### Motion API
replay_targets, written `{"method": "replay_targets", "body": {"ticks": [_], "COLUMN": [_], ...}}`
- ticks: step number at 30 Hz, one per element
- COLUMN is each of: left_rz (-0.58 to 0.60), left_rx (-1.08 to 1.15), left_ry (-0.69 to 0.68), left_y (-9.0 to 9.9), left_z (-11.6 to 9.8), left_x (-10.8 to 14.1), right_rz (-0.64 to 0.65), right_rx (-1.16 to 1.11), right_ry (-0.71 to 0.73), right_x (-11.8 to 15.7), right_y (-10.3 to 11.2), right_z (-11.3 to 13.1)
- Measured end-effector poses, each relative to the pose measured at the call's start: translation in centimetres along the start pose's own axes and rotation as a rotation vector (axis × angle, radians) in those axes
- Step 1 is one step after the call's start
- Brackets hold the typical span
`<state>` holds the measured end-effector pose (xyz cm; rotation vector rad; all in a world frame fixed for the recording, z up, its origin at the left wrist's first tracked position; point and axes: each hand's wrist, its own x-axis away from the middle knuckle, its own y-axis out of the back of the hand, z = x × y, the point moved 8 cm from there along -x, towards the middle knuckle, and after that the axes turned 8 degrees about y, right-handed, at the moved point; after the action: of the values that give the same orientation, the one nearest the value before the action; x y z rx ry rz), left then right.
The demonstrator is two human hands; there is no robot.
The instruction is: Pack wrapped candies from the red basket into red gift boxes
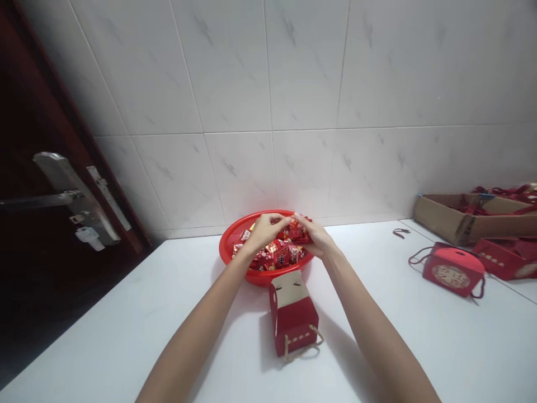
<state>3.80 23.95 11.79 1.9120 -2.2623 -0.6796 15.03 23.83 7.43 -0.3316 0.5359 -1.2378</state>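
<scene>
A red plastic basket (pixel 225 249) stands near the wall, holding several wrapped candies (pixel 268 257) in red, pink and gold. Over its right side, my right hand (pixel 319 239) is closed around red wrapped candy (pixel 294 228). My left hand (pixel 266 230) reaches in from the other side, thumb and finger pinched together at the left edge of that same candy. In front of the basket, between my forearms, is a dark red gift box (pixel 297 319) with its lid flap up, its pale inside showing and a gold cord handle at the near end.
To the right sits a closed red gift box (pixel 453 271) with a dark cord. Beside it lies another red box (pixel 501 257). A cardboard box (pixel 444 218) with red items stands behind them. A short dark cord (pixel 400 232) lies near the tiled wall (pixel 302 168). A door handle (pixel 42 200) is at left.
</scene>
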Motion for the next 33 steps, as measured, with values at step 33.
{"method": "replay_targets", "body": {"ticks": [33], "left_rz": [0.337], "left_rx": [-0.658], "left_ry": [0.164], "left_y": [-1.1], "left_z": [0.7], "left_x": [14.1], "right_rz": [0.545], "right_rx": [1.032], "right_ry": [-0.155], "right_x": [10.3], "right_y": [-5.7], "right_z": [1.8]}}
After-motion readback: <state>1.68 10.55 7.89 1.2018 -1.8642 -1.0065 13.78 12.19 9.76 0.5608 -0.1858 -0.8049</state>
